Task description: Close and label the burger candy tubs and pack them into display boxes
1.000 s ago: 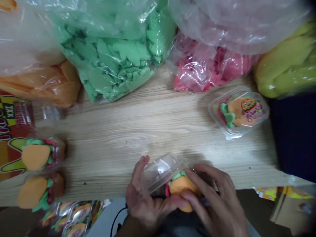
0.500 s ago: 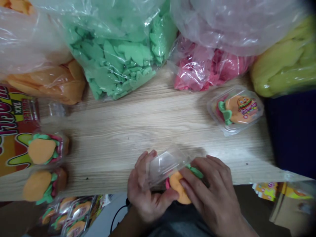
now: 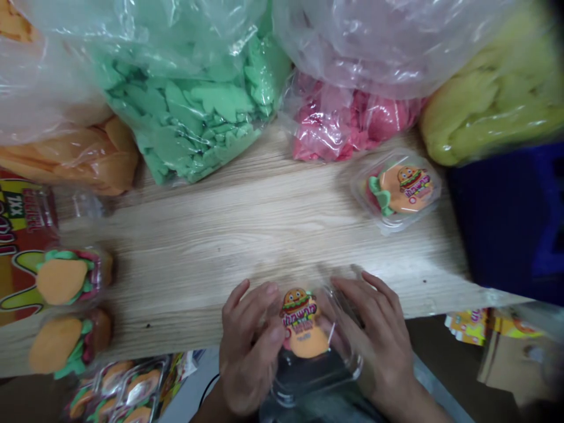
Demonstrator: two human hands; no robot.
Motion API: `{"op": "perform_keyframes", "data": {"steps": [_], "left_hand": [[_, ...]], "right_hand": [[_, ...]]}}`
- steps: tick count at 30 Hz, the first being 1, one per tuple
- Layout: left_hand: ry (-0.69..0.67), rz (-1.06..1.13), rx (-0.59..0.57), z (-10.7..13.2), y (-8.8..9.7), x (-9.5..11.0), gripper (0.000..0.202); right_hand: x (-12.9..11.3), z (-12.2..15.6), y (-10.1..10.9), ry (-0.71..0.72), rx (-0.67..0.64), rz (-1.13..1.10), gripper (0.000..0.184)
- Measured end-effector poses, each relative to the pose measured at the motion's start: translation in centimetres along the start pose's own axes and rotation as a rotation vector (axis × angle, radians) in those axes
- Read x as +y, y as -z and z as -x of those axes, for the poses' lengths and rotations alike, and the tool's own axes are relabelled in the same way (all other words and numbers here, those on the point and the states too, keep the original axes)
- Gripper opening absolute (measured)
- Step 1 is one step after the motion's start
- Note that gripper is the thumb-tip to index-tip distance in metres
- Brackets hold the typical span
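My left hand (image 3: 251, 341) grips the left side of a clear plastic clamshell box (image 3: 317, 376) at the table's near edge, its thumb on the lid. My right hand (image 3: 374, 335) holds the box's right side, fingers bent along its edge. Inside lies a toy burger with an orange bun (image 3: 311, 343), seen through the lid, which carries a printed burger label (image 3: 298, 311). The lid lies over the bun; whether it is snapped down I cannot tell. A similar packed burger box (image 3: 399, 189) sits farther back on the right.
Bags of orange (image 3: 88, 155), green (image 3: 189, 117), pink (image 3: 335, 123) and yellow pieces (image 3: 493, 106) line the back. A dark blue bin (image 3: 506, 217) stands right. Two unlidded burgers, one upper (image 3: 61, 281) and one lower (image 3: 57, 345), sit left, with packed boxes (image 3: 127, 385) below the table edge.
The clear lid, tilted up beside the burger before, now lies over it with its label facing up. My right hand has moved from the bun to the box's right side. The view has shifted slightly.
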State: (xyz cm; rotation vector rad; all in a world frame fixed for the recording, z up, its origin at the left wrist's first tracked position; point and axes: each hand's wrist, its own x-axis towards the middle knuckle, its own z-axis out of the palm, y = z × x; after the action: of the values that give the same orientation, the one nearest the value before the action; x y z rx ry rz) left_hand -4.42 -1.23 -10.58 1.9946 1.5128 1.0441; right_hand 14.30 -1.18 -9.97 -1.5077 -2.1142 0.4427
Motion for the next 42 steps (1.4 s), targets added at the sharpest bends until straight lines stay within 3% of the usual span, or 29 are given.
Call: {"op": "perform_keyframes", "data": {"steps": [3, 13, 19, 26, 33, 39, 42], "left_hand": [[-0.152, 0.024, -0.057, 0.0, 0.3, 0.4, 0.046], [-0.122, -0.065, -0.108, 1.6, 0.6, 0.2, 0.052], [-0.2, -0.098, -0.255, 2.7, 1.7, -0.2, 0.06], [-0.292, -0.18, -0.287, 2.8, 1.7, 0.0, 0.052], [-0.312, -0.248, -0.279, 2.7, 1.0, -0.2, 0.05], [-0.259, -0.212, -0.34, 3.0, 1.8, -0.1, 0.045], [-0.05, -0.038, -0.347, 2.8, 2.0, 0.7, 0.035]], "right_hand": [[-0.1, 0.5, -0.1, -0.036, 0.066, -0.108, 0.025], [-1.5, 3.7, 0.0, -0.141, 0.049, -0.269, 0.044], [-2.2, 4.0, -0.7, -0.276, 0.117, -0.473, 0.034], [-2.5, 2.9, 1.5, -0.475, -0.038, -0.809, 0.037], [-2.6, 2.6, 0.2, -0.767, 0.197, -0.947, 0.02], [-2.5, 2.4, 0.5, -0.768, 0.142, -0.819, 0.021], [-2.5, 2.2, 0.9, -0.774, 0.029, -0.875, 0.029]]}}
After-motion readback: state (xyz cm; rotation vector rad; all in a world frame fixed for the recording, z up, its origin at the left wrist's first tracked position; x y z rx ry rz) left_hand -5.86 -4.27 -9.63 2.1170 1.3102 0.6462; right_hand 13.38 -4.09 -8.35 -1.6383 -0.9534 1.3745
